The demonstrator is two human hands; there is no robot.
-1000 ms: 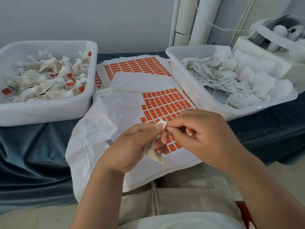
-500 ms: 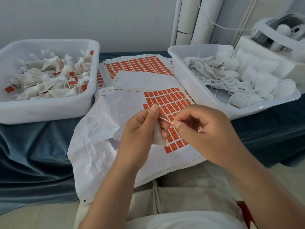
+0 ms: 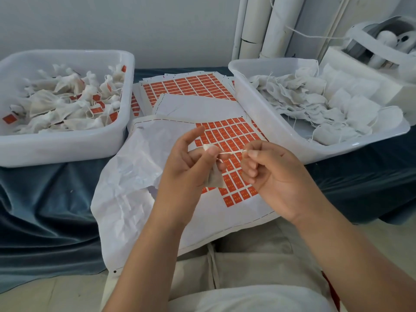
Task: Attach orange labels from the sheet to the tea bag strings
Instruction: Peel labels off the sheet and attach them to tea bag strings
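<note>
This is the string-straightening step. The left hand point(image 3: 186, 167) pinches the gathered neck of a tea bag point(image 3: 215, 176) between thumb and finger, forefinger stretched out, and the bag hangs below. The right hand point(image 3: 276, 176) nips the free end of the string point(image 3: 231, 152) between thumb and forefinger, other fingers curled, so the string runs taut between the hands.

Both hover over the part-used label sheet point(image 3: 225, 212), whose remaining orange labels point(image 3: 231, 136) lie toward twelve o'clock. Next, I judge, one hand must let go, peel a label and fold it round the string's end.

Labelled bags fill the white bin point(image 3: 67, 145) at ten o'clock. Bare ones fill the clear bin point(image 3: 270, 127) at two o'clock. The labels' pale print is too small to read.
</note>
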